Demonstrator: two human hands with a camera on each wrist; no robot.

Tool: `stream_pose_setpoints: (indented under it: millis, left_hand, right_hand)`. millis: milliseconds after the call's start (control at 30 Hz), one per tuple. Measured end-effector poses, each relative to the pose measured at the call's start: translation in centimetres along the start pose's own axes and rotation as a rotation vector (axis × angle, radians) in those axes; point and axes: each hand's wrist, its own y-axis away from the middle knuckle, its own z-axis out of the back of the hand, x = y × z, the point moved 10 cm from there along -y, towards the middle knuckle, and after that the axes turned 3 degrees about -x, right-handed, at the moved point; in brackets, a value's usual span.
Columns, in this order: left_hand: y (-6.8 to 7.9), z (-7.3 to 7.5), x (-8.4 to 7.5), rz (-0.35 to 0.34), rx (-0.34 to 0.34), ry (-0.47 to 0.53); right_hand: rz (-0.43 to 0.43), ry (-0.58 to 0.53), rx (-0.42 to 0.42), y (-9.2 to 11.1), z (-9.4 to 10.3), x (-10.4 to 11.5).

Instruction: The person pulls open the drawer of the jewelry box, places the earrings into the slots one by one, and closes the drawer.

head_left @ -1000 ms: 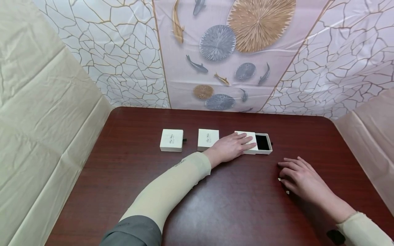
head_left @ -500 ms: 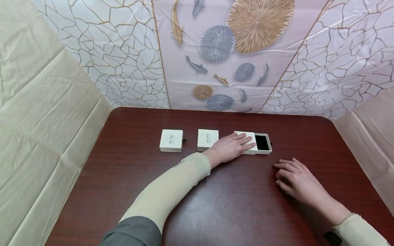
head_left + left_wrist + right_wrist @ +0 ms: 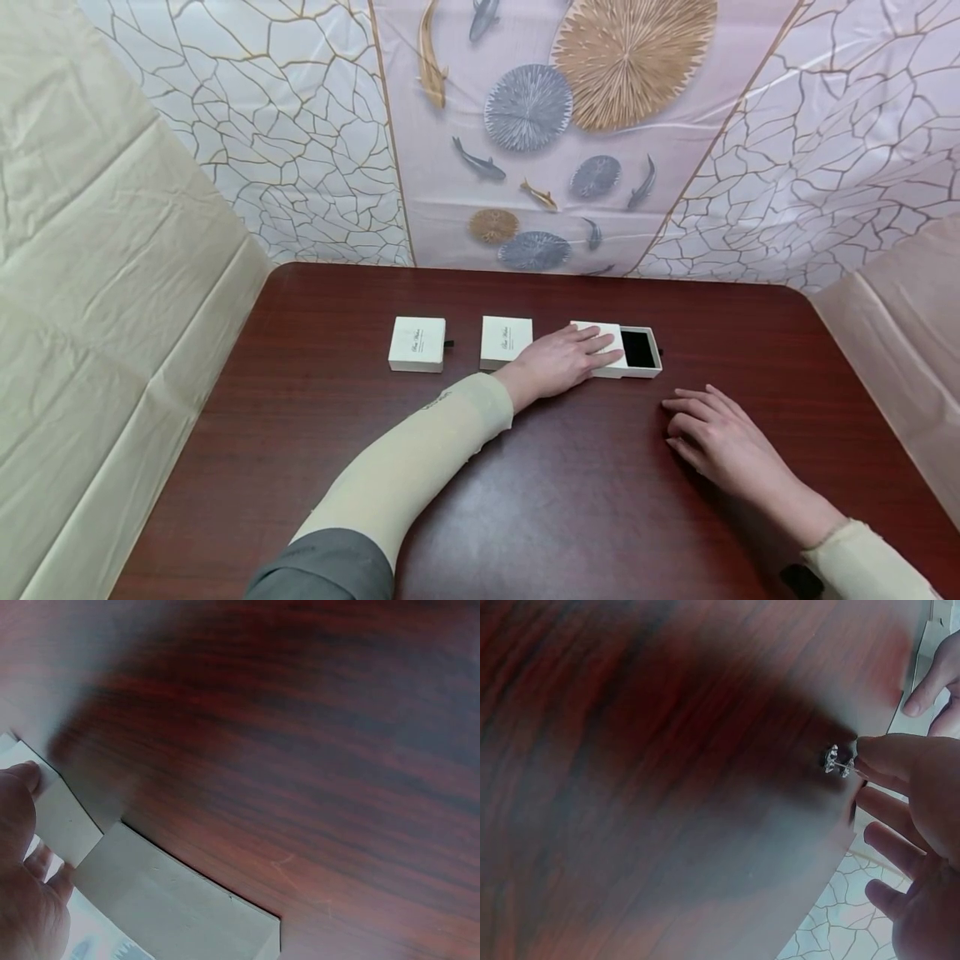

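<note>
My left hand [image 3: 558, 362] lies palm down over the right-hand white box [image 3: 598, 326], fingers spread and straight across its top. A thumb [image 3: 26, 774] touches that box in the left wrist view. Its tray [image 3: 640, 348], lined in black, is slid partly out to the right. My right hand [image 3: 723, 450] is low over the table, nearer than the tray. In the right wrist view its fingertips pinch a small sparkling earring [image 3: 838, 762]; the head view hides it.
Two more white boxes stand in the same row: the left box [image 3: 417, 343] with a black tab, and the middle box [image 3: 506, 340]. All rest on a dark red wooden table [image 3: 540, 517]. Patterned cloth [image 3: 300, 167] hangs behind.
My right hand has shifted slightly left and a little forward. The small shiny pieces seen by its fingers earlier no longer show in the head view. My left hand and the boxes stay put.
</note>
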Motion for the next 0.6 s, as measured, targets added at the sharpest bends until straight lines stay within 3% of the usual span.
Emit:
stream_pose_setpoints:
  millis: [600]
  left_hand:
    - [0.0, -0.13, 0.03, 0.004, 0.016, -0.008]
  right_hand:
    - [-0.01, 0.01, 0.029, -0.61, -0.09, -0.21]
